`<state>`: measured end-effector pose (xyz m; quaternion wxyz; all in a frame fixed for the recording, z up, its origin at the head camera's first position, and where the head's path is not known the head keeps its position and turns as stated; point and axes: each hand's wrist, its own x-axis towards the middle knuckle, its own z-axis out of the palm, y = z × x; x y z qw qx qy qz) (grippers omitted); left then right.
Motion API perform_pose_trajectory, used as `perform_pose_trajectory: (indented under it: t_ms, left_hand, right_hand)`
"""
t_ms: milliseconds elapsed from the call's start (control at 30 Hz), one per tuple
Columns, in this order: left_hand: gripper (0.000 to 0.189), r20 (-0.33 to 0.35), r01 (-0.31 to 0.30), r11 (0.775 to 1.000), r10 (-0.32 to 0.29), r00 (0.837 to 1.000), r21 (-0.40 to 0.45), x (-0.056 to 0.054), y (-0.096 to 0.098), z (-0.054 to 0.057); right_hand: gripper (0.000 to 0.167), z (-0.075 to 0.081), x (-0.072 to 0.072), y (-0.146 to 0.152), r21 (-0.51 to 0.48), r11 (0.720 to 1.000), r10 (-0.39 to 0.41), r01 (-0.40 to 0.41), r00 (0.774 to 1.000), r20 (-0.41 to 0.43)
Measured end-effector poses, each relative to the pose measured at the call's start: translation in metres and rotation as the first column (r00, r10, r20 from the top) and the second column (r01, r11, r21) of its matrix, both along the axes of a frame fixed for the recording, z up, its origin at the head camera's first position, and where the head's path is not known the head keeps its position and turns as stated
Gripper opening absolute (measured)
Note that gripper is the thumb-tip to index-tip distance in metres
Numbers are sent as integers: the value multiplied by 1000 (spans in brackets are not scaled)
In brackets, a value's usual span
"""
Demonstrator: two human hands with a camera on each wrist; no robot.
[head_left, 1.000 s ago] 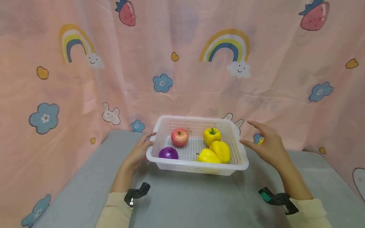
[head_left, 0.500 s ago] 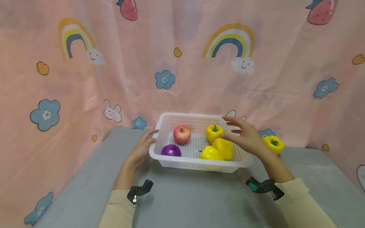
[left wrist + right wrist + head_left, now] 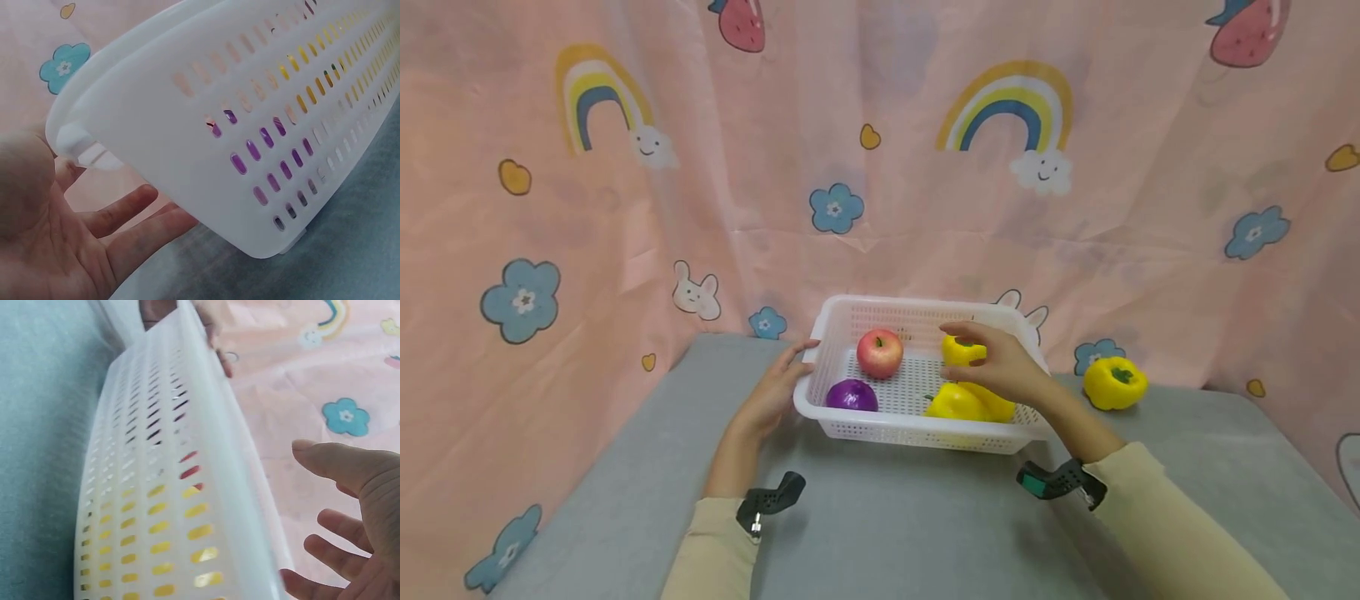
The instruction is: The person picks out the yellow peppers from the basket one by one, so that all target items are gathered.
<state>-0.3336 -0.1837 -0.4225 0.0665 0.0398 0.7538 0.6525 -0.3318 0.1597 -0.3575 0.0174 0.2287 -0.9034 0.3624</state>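
A white plastic basket (image 3: pixel 925 432) with slotted walls holds a red apple (image 3: pixel 880 353), a purple onion (image 3: pixel 853 395) and three yellow bell peppers (image 3: pixel 957 403). My left hand (image 3: pixel 775 387) grips the basket's left end by the rim; in the left wrist view, other fingers (image 3: pixel 150 234) extend below the handle. Over the right part of the basket reaches my right hand (image 3: pixel 1003 365), thumb and fingers spread apart with nothing between them. It partly covers the back pepper (image 3: pixel 958 352) and another at the right. In the right wrist view its fingers (image 3: pixel 337 556) are loosely bent above the rim.
A further yellow bell pepper (image 3: pixel 1115 383) lies on the grey table (image 3: pixel 880 517) to the right of the basket. Behind the table hangs a pink patterned curtain (image 3: pixel 895 258). Each wrist wears a black strap mount (image 3: pixel 1063 482).
My right hand has moved left, from beside the basket's right end to over the peppers inside it. The pepper on the table is now uncovered. My left hand stays at the rim.
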Motion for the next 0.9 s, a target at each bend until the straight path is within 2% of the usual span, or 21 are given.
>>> perform_pose_trajectory:
  t_ms: [233,400,533,667,733,900]
  left_hand:
    - [46,-13,11,1000,-11,1000,2,1,-2,-2]
    - [47,-17,27,1000,-27,999,6,0,-1,-1]
    - [47,-21,33,999,-33,999,0,0,-2,-1]
    - [47,-25,37,999,-37,999,-1,0,-2,0]
    - [47,-27,44,999,-44,999,0,1,-3,0]
    - [47,-26,55,998,-54,998,8,2,-3,1]
  right_hand:
    - [66,-13,-3,-12,67,996,53,-55,998,22]
    - [67,-16,-3,-15,127,989,67,-74,996,55]
    - [69,-16,-3,-16,208,971,101,-114,992,74]
    - [64,-19,-5,-16,292,943,144,-160,987,77]
    - [62,-21,-6,-16,303,937,158,-172,985,70]
    - [63,-27,-8,-16,261,956,126,-134,991,47]
